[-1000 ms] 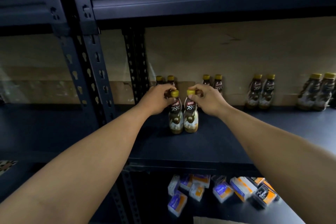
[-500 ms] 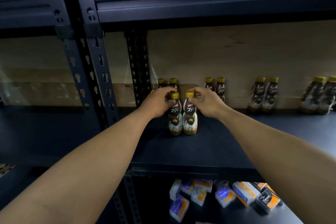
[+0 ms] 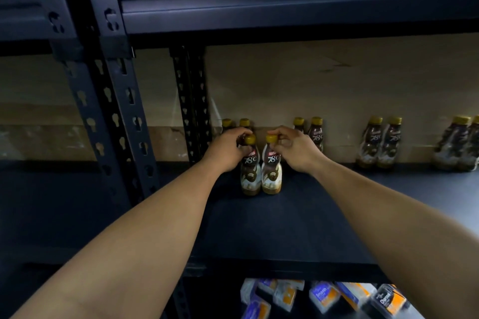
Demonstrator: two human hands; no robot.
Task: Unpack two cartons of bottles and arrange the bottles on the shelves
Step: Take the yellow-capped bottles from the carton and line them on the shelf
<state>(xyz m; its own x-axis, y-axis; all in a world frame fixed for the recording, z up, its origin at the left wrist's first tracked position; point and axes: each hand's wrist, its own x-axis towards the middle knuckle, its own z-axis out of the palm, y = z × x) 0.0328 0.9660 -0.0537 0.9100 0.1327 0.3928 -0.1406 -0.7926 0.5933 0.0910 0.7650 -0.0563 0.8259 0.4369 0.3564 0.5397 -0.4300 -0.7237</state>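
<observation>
Frame: the dark slotted post (image 3: 116,111) stands at the left edge of the bay, well apart from the work.
Left grip: the left hand (image 3: 228,150) has its fingers curled round the neck of the left bottle (image 3: 250,173), just under the yellow cap.
Pair: the left bottle and the right bottle (image 3: 271,171) stand upright, touching side by side, on the middle shelf (image 3: 285,228), in front of the leftmost pair at the back.
Right grip: the right hand (image 3: 293,149) pinches the cap of the right bottle between thumb and forefinger, the other fingers curled loosely behind.
Back row: the back row (image 3: 315,134) runs along the wall in pairs, four pairs in view, with gaps between them.
Below: small boxes (image 3: 324,295) lie on the lower level, apart from the task.
Change: over the last second very little moves. Both bottles stay down on the shelf and both hands stay on their tops. The pair looks nudged slightly nearer the back row, though the camera also shifts, so I cannot be sure.
Meaning: this pair is probably placed and only being squared up. Letting go seems the next step, then back to the cartons, which are out of view, for more.
</observation>
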